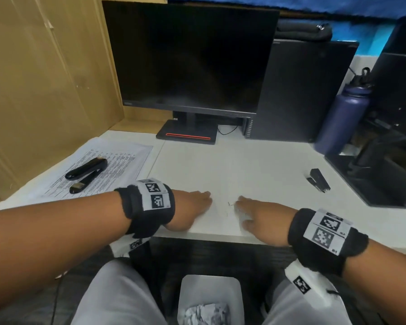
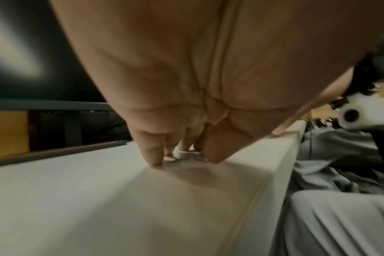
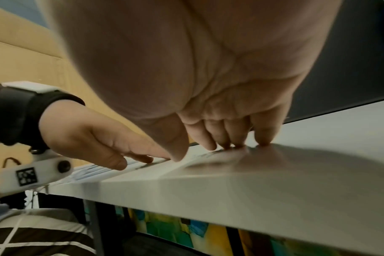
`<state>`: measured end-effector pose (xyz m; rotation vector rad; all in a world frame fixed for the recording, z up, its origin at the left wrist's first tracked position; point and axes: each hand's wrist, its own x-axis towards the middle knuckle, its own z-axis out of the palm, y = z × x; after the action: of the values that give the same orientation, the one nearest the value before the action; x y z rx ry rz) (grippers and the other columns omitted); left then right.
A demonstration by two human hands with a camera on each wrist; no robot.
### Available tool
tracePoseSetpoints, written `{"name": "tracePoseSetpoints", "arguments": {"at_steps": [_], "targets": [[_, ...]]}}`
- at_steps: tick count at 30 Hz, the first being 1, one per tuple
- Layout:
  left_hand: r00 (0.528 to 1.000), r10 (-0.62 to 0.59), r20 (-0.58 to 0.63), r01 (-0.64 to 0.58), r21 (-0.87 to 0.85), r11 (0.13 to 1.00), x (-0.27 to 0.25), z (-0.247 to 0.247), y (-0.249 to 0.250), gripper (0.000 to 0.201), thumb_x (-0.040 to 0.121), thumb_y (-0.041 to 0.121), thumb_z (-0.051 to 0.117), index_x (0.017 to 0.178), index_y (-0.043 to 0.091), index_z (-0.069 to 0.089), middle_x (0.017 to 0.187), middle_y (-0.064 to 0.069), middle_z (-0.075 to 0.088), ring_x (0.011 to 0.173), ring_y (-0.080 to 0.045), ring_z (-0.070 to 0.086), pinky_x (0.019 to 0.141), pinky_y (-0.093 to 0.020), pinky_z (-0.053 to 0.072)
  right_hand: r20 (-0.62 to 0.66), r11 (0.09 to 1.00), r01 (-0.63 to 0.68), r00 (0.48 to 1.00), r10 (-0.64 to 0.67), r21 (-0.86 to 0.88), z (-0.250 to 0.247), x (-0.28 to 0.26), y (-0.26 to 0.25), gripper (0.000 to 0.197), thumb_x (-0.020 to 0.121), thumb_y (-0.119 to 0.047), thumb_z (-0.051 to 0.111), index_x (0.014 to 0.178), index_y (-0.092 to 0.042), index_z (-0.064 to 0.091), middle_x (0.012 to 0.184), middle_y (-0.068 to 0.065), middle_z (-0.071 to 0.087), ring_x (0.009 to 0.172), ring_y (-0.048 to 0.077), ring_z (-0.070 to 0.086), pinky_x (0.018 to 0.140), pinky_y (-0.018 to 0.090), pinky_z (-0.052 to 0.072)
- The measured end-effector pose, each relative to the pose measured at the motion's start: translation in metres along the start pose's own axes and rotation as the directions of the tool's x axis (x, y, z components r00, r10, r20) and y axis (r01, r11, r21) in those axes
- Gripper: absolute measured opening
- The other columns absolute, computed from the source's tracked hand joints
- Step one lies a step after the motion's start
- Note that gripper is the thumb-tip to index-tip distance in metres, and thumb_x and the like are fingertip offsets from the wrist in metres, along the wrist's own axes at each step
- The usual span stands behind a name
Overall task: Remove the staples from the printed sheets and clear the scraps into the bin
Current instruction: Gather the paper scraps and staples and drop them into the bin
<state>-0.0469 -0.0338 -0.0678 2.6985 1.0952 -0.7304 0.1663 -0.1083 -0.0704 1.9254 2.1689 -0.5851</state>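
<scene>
Staples (image 1: 231,204) – between hands | stapler (image 1: 319,180) right | bin (image 1: 210,299) below

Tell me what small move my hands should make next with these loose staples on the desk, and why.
Probably sweep the bent metal staples toward the white desk's near edge: they lie loose between the left hand and right hand, both resting on the desk, and the white bin sits below.
</scene>
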Motion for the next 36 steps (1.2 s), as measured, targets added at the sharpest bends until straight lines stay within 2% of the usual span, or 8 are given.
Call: {"name": "tracePoseSetpoints", "arguments": {"at_steps": [5,8,13,17,22,29,34,36], "targets": [[0.985,-0.041,-0.167,-0.002,-0.249,0.969,-0.021,-0.004,-0.02,0.06,0.106,0.013,0.037,0.161,0.018,0.016,0.159,0.007,0.031,0.146,-0.017,0.035,0.122,-0.028,0.022,-0.062,0.998,0.041,0.997,-0.038,0.053,-0.002,0.0,0.0,0.06,0.104,-0.028,0.037,0.158,-0.019,0.013,0.167,-0.004,0.0,0.153,0.015,0.008,0.123,0.03,0.013],[0.907,-0.201,-0.371,0.025,-0.43,0.902,-0.034,-0.011,-0.028,0.04,0.104,0.023,0.049,0.144,0.024,0.052,0.145,0.003,0.052,0.126,-0.013,0.056,0.109,-0.029,0.042,-0.088,0.996,0.081,0.993,-0.076,0.046,-0.007,0.007,-0.011,0.06,0.104,-0.027,0.037,0.158,-0.017,0.015,0.167,-0.003,-0.001,0.154,0.014,0.005,0.123,0.03,0.011],[0.696,-0.638,-0.33,-0.486,-0.87,-0.08,-0.044,0.006,-0.013,0.021,0.103,0.018,0.053,0.086,0.011,0.064,0.072,-0.004,0.06,0.061,-0.017,0.059,0.055,-0.028,0.05,-0.007,0.989,0.143,0.99,-0.143,0.025,-0.011,0.018,-0.049,0.051,0.098,-0.008,0.039,0.148,-0.007,0.034,0.158,0.01,0.03,0.142,0.029,0.035,0.117,0.041,0.031],[0.931,-0.365,-0.035,-0.274,-0.729,-0.628,-0.057,0.049,0.011,0.024,0.097,0.024,0.055,0.076,0.012,0.06,0.065,-0.005,0.05,0.049,-0.016,0.047,0.041,-0.023,0.042,0.015,0.983,0.182,0.983,-0.182,0.023,-0.011,0.025,-0.064,0.053,0.093,-0.005,0.039,0.145,-0.015,0.038,0.155,0.005,0.032,0.141,0.025,0.037,0.115,0.04,0.033],[0.962,-0.066,0.264,0.126,-0.647,-0.752,-0.037,0.105,0.043,0.036,0.099,0.021,0.048,0.1,-0.006,0.072,0.083,-0.017,0.073,0.066,-0.027,0.074,0.051,-0.03,0.06,0.018,0.984,0.169,0.985,-0.17,0.057,-0.015,0.041,-0.078,0.041,0.096,-0.013,0.038,0.137,-0.013,0.043,0.141,0.004,0.047,0.12,0.023,0.051,0.102,0.034,0.041],[0.972,-0.191,0.135,-0.127,-0.38,-0.916,-0.008,0.107,0.05,0.051,0.109,0.035,0.031,0.13,0.0,0.061,0.123,-0.025,0.07,0.113,-0.037,0.07,0.093,-0.044,0.06,0.056,0.978,0.207,0.977,-0.208,0.03,0.014,0.021,-0.094,0.08,0.097,-0.066,0.026,0.159,-0.017,0.009,0.167,-0.002,-0.004,0.154,0.015,0.004,0.123,0.038,0.014],[0.961,-0.255,0.11,-0.224,-0.238,-0.945,-0.007,0.107,0.064,0.042,0.112,0.017,0.024,0.125,-0.005,0.058,0.094,-0.027,0.076,0.085,-0.031,0.078,0.043,-0.028,0.058,0.047,0.938,0.309,0.946,-0.32,0.157,0.027,-0.026,-0.101,0.077,0.094,-0.067,0.018,0.156,-0.022,0.021,0.166,-0.007,0.009,0.151,0.004,0.006,0.12,0.022,0.011],[0.978,-0.198,0.068,-0.177,-0.231,-0.957,-0.01,0.103,0.063,0.047,0.111,0.018,0.022,0.12,-0.01,0.059,0.1,-0.031,0.075,0.087,-0.034,0.078,0.065,-0.036,0.065,0.005,0.908,0.313,0.945,-0.327,0.279,0.02,-0.036,-0.1,0.061,0.102,-0.055,0.021,0.148,-0.019,0.039,0.16,-0.012,0.029,0.144,-0.011,0.017,0.11,0.007,0.016]]}}
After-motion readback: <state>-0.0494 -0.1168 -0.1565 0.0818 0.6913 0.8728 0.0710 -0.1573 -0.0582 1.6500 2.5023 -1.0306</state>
